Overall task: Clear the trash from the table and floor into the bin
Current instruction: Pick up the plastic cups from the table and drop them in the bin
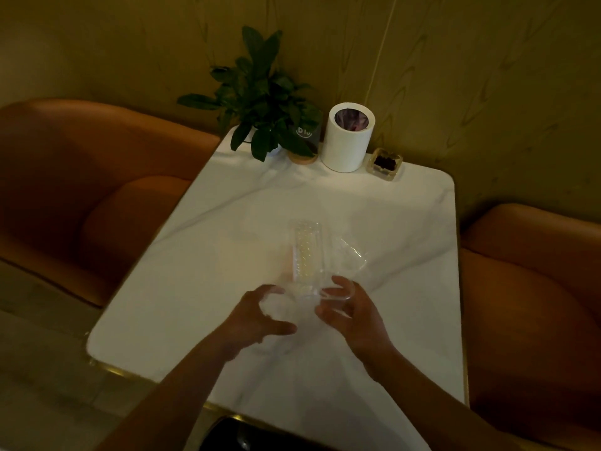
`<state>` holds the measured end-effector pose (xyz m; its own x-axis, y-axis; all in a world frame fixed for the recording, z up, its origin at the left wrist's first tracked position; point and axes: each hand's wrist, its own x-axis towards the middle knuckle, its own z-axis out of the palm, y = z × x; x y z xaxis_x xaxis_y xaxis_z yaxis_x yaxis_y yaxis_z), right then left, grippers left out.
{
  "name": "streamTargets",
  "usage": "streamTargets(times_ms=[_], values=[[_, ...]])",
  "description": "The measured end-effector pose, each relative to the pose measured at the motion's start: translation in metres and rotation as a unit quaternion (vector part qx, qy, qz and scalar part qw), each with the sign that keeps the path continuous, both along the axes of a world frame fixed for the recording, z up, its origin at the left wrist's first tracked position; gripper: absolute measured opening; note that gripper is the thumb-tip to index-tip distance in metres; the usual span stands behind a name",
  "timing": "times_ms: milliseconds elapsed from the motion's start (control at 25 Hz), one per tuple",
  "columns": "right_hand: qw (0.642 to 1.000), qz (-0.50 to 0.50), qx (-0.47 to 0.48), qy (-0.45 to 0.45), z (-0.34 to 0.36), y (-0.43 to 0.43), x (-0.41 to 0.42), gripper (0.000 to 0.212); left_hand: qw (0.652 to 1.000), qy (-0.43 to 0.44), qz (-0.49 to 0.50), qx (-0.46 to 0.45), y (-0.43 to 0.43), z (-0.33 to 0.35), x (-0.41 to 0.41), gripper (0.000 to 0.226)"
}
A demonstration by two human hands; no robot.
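Note:
Above the middle of the white marble table [406, 222], both of my hands hold clear plastic cups. My left hand [260, 315] curls around the lower end of a tall clear cup [306, 252] that has pale beads or bubbles inside; the grip is blurred. My right hand [356, 317] has its fingers and thumb around the rim of a second clear cup [353, 255], which tilts away to the right. The two cups touch between my hands. A dark bin opening [234, 434] shows just below the table's near edge.
At the far edge stand a potted plant [260, 99], a dark sign on a wooden base [304, 141], a white cylindrical container [348, 139] with a lined opening, and a glass ashtray [385, 164]. Orange sofas [81, 177] flank the table on both sides.

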<state>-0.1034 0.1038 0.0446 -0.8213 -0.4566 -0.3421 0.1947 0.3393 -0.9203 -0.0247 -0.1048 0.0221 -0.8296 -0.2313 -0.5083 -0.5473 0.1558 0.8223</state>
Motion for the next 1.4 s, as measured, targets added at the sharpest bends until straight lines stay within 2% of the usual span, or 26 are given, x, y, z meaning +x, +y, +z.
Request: streamTargets(times_ms=[120, 280, 400, 560, 720, 840, 920, 1040, 1120, 1240, 1320, 1400], values=[[0.996, -0.007, -0.091, -0.002, 0.027, -0.007, -0.004, 0.063, 0.998, 0.030, -0.005, 0.062, 0.031, 0.017, 0.000, 0.075], [0.995, -0.009, -0.102, -0.011, 0.040, -0.008, -0.006, 0.058, 0.998, 0.015, -0.036, 0.053, 0.040, 0.031, -0.006, 0.088], [0.994, -0.015, -0.110, -0.006, 0.041, -0.002, -0.008, 0.055, 0.997, 0.001, -0.049, 0.059, 0.039, 0.038, -0.003, 0.078], [0.995, 0.005, -0.098, 0.027, 0.049, 0.003, -0.007, 0.055, 0.998, 0.046, -0.032, 0.002, 0.044, 0.042, -0.005, 0.060], [0.998, 0.047, -0.051, 0.003, 0.054, 0.008, -0.005, 0.072, 0.994, 0.108, -0.026, -0.014, 0.048, 0.047, -0.008, 0.058], [0.995, 0.039, -0.089, -0.029, 0.058, 0.018, -0.006, 0.082, 0.991, 0.129, -0.021, -0.019, 0.050, 0.044, -0.010, 0.056], [0.994, 0.028, -0.102, -0.011, 0.063, 0.021, -0.009, 0.070, 0.992, 0.122, -0.028, -0.036, 0.053, 0.042, -0.012, 0.054], [0.998, 0.036, -0.030, 0.041, 0.062, 0.015, -0.011, 0.050, 0.990, 0.124, -0.024, -0.060, 0.058, 0.039, -0.014, 0.046], [0.998, 0.059, 0.002, 0.038, 0.058, 0.011, -0.010, 0.049, 0.988, 0.136, -0.006, -0.069, 0.059, 0.039, -0.015, 0.046], [0.995, 0.094, -0.024, -0.026, 0.044, 0.012, -0.016, 0.056, 0.990, 0.129, 0.022, -0.046, 0.053, 0.032, -0.015, 0.060], [0.997, 0.045, -0.034, -0.049, 0.028, 0.012, -0.036, 0.052, 0.991, 0.120, 0.030, -0.046, 0.047, 0.027, -0.015, 0.067], [0.997, -0.047, 0.058, 0.010, 0.011, 0.010, -0.069, 0.039, 0.992, 0.108, 0.042, -0.053, 0.041, 0.023, -0.014, 0.068]])
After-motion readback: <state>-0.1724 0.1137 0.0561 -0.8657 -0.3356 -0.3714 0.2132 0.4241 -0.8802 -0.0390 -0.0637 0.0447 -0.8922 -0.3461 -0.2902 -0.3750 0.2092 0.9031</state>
